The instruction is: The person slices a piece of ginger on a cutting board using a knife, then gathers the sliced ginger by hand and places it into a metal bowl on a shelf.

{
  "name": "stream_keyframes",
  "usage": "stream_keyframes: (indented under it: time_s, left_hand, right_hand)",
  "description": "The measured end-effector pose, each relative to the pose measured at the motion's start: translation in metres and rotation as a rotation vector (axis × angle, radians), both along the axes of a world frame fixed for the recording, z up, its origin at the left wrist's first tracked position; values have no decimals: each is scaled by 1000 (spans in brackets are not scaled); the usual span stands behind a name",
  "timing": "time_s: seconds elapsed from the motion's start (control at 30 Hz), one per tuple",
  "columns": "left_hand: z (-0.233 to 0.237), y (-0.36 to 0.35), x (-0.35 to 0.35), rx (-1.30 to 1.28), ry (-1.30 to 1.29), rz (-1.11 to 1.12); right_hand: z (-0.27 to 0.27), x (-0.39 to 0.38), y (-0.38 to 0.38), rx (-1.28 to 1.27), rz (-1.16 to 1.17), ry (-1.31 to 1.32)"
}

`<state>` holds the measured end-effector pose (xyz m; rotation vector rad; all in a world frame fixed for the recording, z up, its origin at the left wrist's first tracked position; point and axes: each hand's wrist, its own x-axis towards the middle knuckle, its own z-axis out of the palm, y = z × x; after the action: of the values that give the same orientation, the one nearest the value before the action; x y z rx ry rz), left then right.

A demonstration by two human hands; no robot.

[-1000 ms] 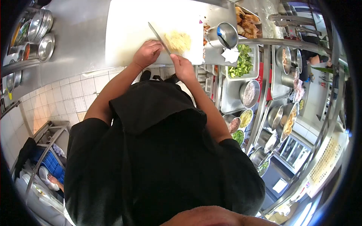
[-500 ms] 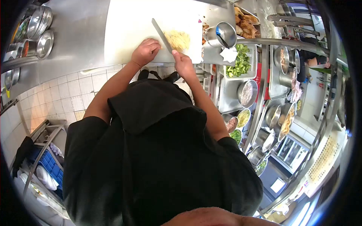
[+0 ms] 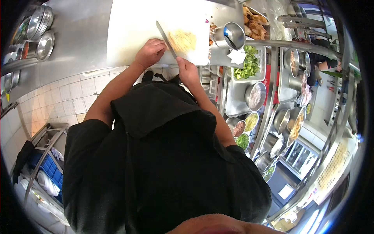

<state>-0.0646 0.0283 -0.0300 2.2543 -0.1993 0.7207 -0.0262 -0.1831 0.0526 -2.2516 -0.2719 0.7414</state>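
A white cutting board [image 3: 130, 23] lies on the steel counter. My right hand [image 3: 187, 72] is wrapped around the handle of a kitchen knife [image 3: 165, 37], whose long blade points away from me and slants left. Right of the blade, a loose pile of pale yellow cut strips [image 3: 184, 39] is spread on the board. My left hand [image 3: 150, 53] rests at the board's near edge, just left of the blade, with its fingers curled together. Whatever lies under those fingertips is too small or hidden to name.
To the right stand a steel pot [image 3: 233, 34] with a blue-and-black utensil, a white basket of chopped green vegetables [image 3: 249, 68] and several bowls of ingredients. Cooked meat [image 3: 255, 28] sits at the back right. Steel bowls [image 3: 41, 23] are stacked at the far left.
The knife and my right hand have shifted slightly toward my body and a little left. My left hand stays curled in nearly the same spot beside the blade.
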Motion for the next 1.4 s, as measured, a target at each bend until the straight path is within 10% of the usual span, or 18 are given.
stream_keyframes:
  time_s: [1.4]
  left_hand:
    - [-5, -2, -1, 19, 47, 17]
  right_hand:
    - [7, 4, 4, -26, 126, -93]
